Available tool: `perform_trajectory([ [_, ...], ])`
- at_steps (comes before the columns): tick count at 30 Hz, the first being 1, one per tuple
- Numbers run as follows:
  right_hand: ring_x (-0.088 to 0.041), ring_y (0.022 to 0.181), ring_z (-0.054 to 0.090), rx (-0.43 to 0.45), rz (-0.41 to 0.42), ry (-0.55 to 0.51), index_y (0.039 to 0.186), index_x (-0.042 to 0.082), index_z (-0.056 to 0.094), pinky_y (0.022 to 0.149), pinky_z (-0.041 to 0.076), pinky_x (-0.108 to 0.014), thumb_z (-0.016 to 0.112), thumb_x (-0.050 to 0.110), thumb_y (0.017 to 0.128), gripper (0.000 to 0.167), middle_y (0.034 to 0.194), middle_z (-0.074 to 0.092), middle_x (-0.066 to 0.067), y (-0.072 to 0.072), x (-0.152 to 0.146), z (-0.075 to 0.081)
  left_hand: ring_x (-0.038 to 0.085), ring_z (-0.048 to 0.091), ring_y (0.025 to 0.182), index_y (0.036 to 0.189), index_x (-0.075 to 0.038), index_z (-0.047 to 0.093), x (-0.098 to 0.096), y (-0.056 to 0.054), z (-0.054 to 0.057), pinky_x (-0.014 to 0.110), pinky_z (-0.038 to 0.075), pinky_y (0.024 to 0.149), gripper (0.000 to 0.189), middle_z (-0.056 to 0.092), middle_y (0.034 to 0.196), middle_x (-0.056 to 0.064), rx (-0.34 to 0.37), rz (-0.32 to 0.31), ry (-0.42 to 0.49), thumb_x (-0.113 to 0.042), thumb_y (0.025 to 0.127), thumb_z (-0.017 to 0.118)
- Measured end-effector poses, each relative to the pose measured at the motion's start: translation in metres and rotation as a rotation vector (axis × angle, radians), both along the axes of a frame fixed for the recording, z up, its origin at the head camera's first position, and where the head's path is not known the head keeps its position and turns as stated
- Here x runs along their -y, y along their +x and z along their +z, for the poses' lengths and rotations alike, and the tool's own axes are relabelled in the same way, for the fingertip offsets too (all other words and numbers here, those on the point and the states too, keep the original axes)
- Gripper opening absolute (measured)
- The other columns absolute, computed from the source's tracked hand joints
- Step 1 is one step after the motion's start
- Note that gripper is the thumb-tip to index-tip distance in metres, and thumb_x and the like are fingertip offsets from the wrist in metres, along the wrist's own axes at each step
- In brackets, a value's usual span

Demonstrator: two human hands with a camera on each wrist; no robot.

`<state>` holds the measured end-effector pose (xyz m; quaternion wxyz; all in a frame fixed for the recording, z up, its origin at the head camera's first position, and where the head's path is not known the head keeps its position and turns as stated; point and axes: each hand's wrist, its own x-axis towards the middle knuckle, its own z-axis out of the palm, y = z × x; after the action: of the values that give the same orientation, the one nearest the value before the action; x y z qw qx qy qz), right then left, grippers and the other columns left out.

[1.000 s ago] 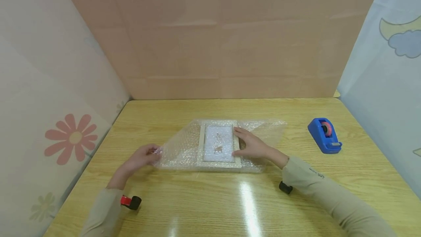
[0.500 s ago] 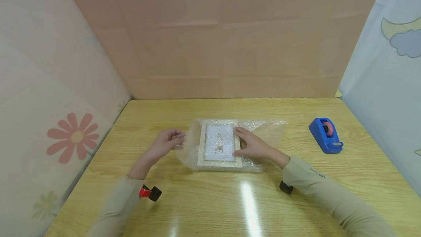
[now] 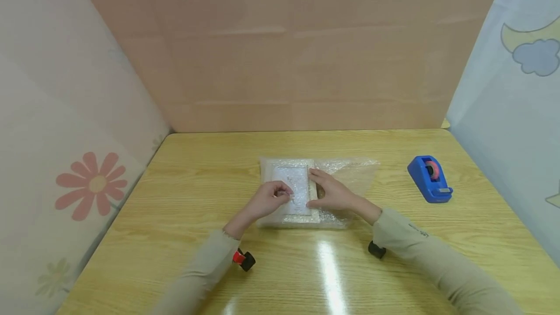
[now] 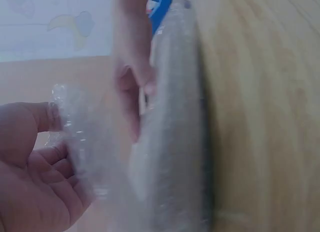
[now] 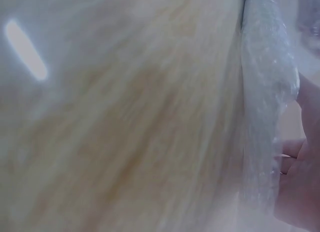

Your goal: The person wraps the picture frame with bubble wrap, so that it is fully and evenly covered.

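A pale picture frame (image 3: 301, 179) with a white inner picture lies flat on a sheet of clear bubble wrap (image 3: 350, 173) at the middle of the table. My left hand (image 3: 268, 199) is over the frame's left half and pinches the edge of the wrap between thumb and fingers. In the left wrist view, the pinched bubble wrap (image 4: 85, 142) stands up beside the frame. My right hand (image 3: 333, 194) rests on the frame's right border, thumb and fingers spread. Part of the picture is hidden behind my left hand, and the wrap over it blurs the rest.
A blue tape dispenser (image 3: 430, 180) with a pinkish roll stands at the right of the wooden table (image 3: 210, 164). Behind the table rises a brown backdrop (image 3: 280, 81). Printed sheets hang on both sides. Bubble wrap extends right of the frame.
My left hand has moved right, from beside the frame to over it, bringing the wrap's left flap across the frame. My right hand stays on the frame's right border.
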<state>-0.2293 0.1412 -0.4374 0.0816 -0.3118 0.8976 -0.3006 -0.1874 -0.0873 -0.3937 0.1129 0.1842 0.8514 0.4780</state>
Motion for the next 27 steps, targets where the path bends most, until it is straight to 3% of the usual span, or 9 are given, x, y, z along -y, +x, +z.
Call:
perform_trajectory([
  [7, -0.034, 0.135, 0.015, -0.006, -0.003, -0.008, 0.139, -0.002, 0.029, 0.107, 0.017, -0.05, 0.072, 0.042, 0.072, 0.091, 0.149, 0.018, -0.015, 0.0, 0.001, -0.001, 0.007, 0.045, 0.061, 0.085, 0.0, 0.067, -0.014, -0.003, -0.021, 0.017, 0.038, 0.054, 0.016, 0.057, 0.071, -0.001, -0.056, 0.019, -0.133, -0.003, 0.077, 0.053],
  [16, -0.035, 0.135, 0.014, 0.012, -0.001, -0.009, 0.139, -0.003, 0.028, 0.107, 0.016, -0.051, 0.073, 0.04, 0.073, 0.091, 0.149, 0.017, -0.016, 0.001, 0.001, 0.002, 0.005, 0.048, 0.058, 0.072, -0.007, 0.064, -0.028, 0.002, -0.028, 0.017, 0.042, 0.055, 0.004, 0.058, 0.065, -0.003, -0.123, 0.093, -0.209, -0.009, 0.072, 0.06],
  [19, -0.035, 0.136, 0.013, 0.02, 0.004, -0.006, 0.14, -0.003, 0.027, 0.107, 0.015, -0.051, 0.072, 0.039, 0.073, 0.091, 0.149, 0.015, -0.017, 0.001, 0.0, 0.002, 0.005, 0.051, 0.06, 0.072, -0.008, 0.063, -0.031, 0.006, -0.027, 0.017, 0.044, 0.057, 0.01, 0.059, 0.066, -0.003, -0.124, 0.104, -0.227, -0.017, 0.073, 0.067],
  [24, -0.035, 0.136, 0.01, 0.048, 0.022, -0.013, 0.141, -0.003, 0.024, 0.107, 0.014, -0.052, 0.071, 0.038, 0.075, 0.09, 0.149, 0.012, -0.017, 0.001, 0.0, 0.002, 0.006, 0.056, 0.065, 0.082, -0.008, 0.068, -0.024, 0.007, -0.025, 0.019, 0.047, 0.061, 0.025, 0.064, 0.074, -0.002, -0.084, 0.023, -0.22, -0.033, 0.077, 0.069],
  [27, -0.034, 0.136, 0.008, 0.07, 0.027, -0.015, 0.141, -0.003, 0.022, 0.107, 0.013, -0.052, 0.07, 0.037, 0.077, 0.089, 0.15, 0.011, -0.017, 0.0, 0.0, 0.003, 0.009, 0.06, 0.074, 0.093, -0.005, 0.07, -0.017, 0.004, -0.024, 0.02, 0.048, 0.068, 0.025, 0.068, 0.084, 0.003, -0.06, -0.054, -0.21, -0.026, 0.081, 0.065],
])
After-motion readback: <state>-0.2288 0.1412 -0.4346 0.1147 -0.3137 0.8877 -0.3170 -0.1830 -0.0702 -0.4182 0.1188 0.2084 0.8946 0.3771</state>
